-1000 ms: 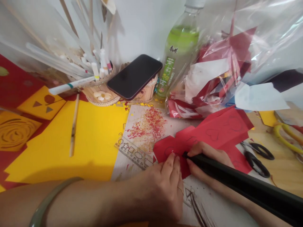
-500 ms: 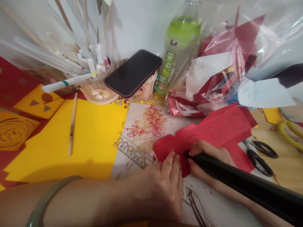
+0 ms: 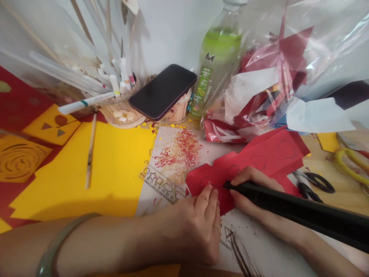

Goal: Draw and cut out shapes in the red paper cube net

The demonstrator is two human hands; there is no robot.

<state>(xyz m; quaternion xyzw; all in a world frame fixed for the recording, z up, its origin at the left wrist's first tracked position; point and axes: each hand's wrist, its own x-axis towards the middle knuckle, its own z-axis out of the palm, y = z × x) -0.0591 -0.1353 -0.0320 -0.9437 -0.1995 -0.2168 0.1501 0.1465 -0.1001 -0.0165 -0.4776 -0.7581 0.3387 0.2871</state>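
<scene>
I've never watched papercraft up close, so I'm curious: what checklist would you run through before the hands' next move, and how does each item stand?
1. Left hand on the red paper: ok, its fingertips rest there.
2. Right hand gripping the black tool: ok, held near its tip between thumb and finger.
3. Tip touching the paper: cannot tell, too small to see.
4. Scissors fully in sight: not ok, the tool partly hides them.
5. Bottle upright: ok.
6. Bottle capped: cannot tell, the top leaves the picture.
</scene>
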